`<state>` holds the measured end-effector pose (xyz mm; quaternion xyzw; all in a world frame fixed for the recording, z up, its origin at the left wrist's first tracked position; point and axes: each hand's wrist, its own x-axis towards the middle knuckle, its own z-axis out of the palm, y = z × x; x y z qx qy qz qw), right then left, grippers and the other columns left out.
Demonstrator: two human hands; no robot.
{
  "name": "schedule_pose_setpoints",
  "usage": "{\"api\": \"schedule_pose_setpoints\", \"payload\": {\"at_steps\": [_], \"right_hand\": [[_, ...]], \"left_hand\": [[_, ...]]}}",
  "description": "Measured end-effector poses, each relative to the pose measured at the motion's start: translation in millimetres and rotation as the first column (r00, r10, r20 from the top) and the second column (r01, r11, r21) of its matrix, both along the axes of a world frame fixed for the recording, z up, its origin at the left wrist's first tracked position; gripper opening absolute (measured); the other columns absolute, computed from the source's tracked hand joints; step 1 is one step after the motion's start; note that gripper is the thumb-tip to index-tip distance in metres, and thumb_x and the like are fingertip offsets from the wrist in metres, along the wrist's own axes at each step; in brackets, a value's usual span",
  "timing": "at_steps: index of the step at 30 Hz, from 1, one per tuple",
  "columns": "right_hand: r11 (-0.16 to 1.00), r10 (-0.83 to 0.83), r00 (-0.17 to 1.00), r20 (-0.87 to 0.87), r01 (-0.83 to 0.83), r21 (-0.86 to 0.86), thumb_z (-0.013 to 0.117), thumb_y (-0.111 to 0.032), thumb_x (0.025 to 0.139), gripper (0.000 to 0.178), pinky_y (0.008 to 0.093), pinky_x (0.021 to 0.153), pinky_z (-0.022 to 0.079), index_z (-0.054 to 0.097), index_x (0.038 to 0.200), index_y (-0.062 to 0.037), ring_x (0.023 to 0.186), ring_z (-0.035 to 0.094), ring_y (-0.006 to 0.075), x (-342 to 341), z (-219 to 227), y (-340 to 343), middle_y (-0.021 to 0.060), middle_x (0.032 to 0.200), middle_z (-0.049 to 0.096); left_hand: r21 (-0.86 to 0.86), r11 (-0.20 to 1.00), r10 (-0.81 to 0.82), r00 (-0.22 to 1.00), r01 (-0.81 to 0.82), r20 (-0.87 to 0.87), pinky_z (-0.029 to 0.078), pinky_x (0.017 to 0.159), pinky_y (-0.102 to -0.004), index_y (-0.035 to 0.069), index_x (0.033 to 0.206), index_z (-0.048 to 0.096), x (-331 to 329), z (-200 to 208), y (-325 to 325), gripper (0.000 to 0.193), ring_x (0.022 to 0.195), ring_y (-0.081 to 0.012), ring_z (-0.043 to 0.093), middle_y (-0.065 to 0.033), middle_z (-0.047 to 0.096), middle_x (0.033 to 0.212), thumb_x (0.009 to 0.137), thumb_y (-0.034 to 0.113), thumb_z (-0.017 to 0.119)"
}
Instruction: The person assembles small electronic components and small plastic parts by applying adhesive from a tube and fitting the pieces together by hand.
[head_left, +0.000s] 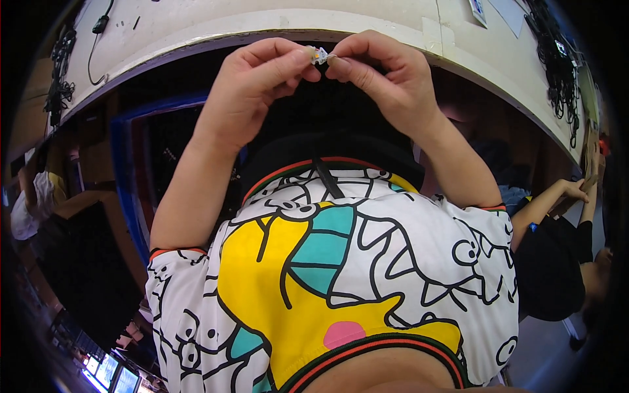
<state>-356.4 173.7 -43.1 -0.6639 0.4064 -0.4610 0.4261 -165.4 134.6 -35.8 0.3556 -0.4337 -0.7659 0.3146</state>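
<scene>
Just at the table's near edge, a small clear plastic piece with a yellowish part (320, 56), possibly a connector, is pinched between my two hands. My left hand (259, 75) grips its left side between thumb and forefinger, the other fingers curled beneath. A thin pale strand (331, 57), perhaps a wire, runs from its right side into the thumb and forefinger of my right hand (388, 77). The fingertips cover much of the piece, so its exact kind cannot be told.
Bundles of black cable hang over the white table (229, 40) at left (62, 72) and right (557, 78). A black cord (99, 26) lies at far left. Below the table stands a blue-edged frame (128, 170). Another person (550, 268) is close on my right.
</scene>
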Motion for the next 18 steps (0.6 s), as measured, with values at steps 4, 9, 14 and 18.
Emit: {"api": "schedule_pose_setpoints", "payload": {"at_steps": [4,9,14,18], "right_hand": [[0.977,0.148,0.985,0.090,-0.160,0.144,0.056,-0.013,0.082,0.014,0.0199,0.066,0.046,0.058,0.089,-0.0006,0.071,0.057,0.0088,-5,4,-8,0.0035,0.075,0.059],[0.992,0.105,0.994,-0.022,-0.103,0.073,0.059,-0.014,0.081,0.015,0.0194,0.067,0.046,0.058,0.088,-0.0008,0.071,0.056,0.0087,-3,3,-12,0.0030,0.074,0.058],[0.999,-0.034,0.999,-0.015,0.034,-0.002,0.062,-0.008,0.078,0.015,0.0195,0.066,0.046,0.059,0.090,-0.0002,0.072,0.057,0.0086,3,-5,0,0.0040,0.078,0.060],[0.986,-0.145,0.989,0.005,0.145,-0.082,0.062,-0.004,0.076,0.013,0.0191,0.065,0.046,0.060,0.088,0.0005,0.072,0.058,0.0087,11,-5,0,0.0052,0.079,0.062]], "left_hand": [[-0.198,0.960,-0.154,0.964,0.197,0.216,0.040,0.064,-0.0176,0.003,0.082,0.063,7,13,-8,0.017,0.066,-0.0062,0.052,-0.0028,0.060,0.072,0.075,0.019,0.065],[-0.190,0.962,-0.157,0.968,0.195,0.196,0.040,0.065,-0.0179,0.003,0.080,0.063,11,8,-8,0.017,0.066,-0.0069,0.053,-0.0017,0.059,0.070,0.075,0.019,0.066],[-0.160,0.986,-0.030,0.993,0.048,0.115,0.039,0.062,-0.0172,0.004,0.078,0.062,6,-5,-2,0.016,0.065,-0.0062,0.052,-0.0002,0.058,0.069,0.075,0.019,0.066],[-0.164,0.985,0.057,0.996,-0.046,0.066,0.038,0.060,-0.0162,0.005,0.078,0.062,3,-8,-1,0.014,0.064,-0.0050,0.051,0.0003,0.057,0.067,0.075,0.018,0.066]]}}
